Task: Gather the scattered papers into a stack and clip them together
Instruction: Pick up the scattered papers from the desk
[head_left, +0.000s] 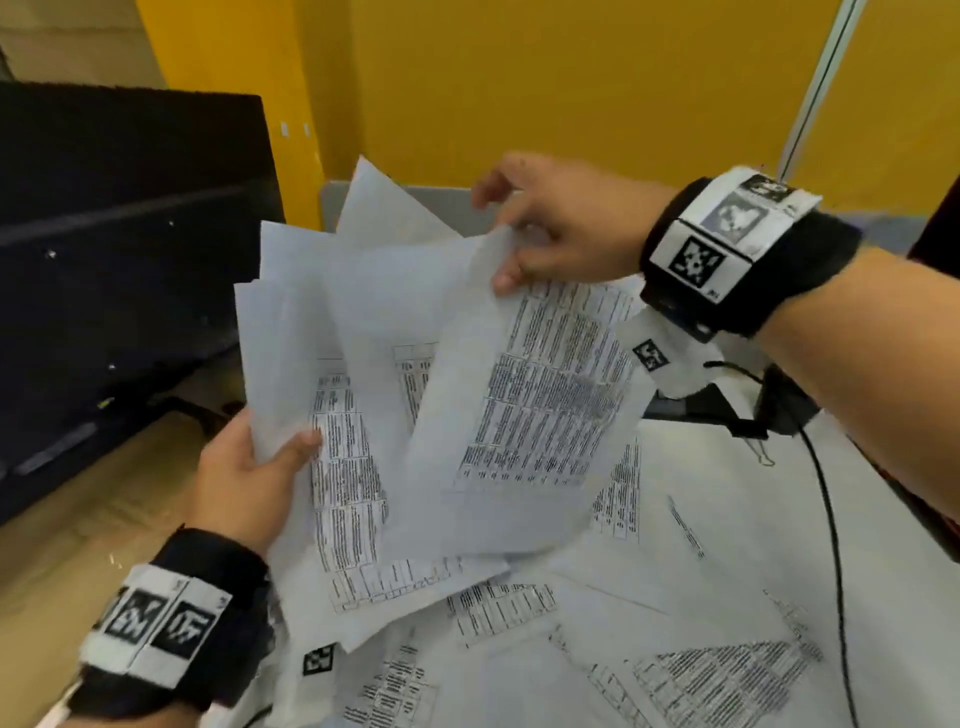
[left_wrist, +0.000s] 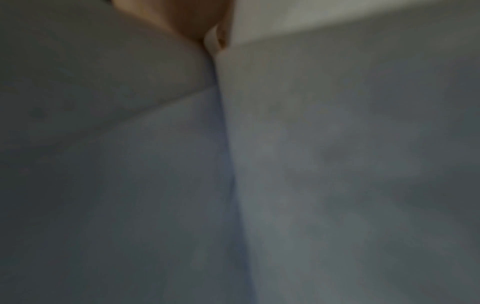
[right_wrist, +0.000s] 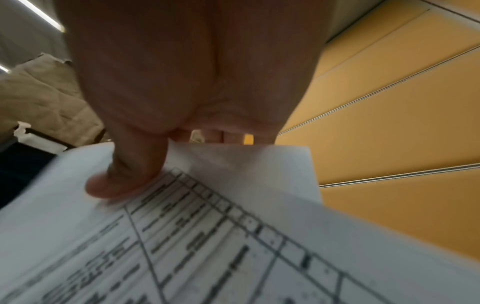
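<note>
Papers are the whole business, and several are off the surface. A loose fan of sheets (head_left: 363, 415) sits in the left hand (head_left: 249, 483), thumb on top and fingers curled beneath the lower left edges, so that grip is closed on the bundle. The right hand (head_left: 556, 228) pinches the top corner of one printed sheet (head_left: 540, 405), thumb pressed on its face as the right wrist view shows (right_wrist: 124, 181), and holds it over the fan, overlapping it at an angle.

Beyond the two grips, more papers (head_left: 675, 623) lie scattered and overlapping on the white surface (head_left: 893, 519) below and to the right. A dark monitor (head_left: 119, 260) stands at the left against a yellow wall (head_left: 571, 78), and a black cable (head_left: 831, 519) runs down the right side.

I judge the gathering step to be midway: one sheet is being added to the held bundle, and many are not yet collected. The next move calls for laying this sheet onto the fan, letting the left thumb take it, then reaching for another; squaring the edges and clipping come after.

A faint outline near the cable may be a clip (head_left: 761, 452), but it is too small to be sure. The left wrist view is filled with blurred grey paper and shows almost nothing of the fingers. Print is unreadable.
</note>
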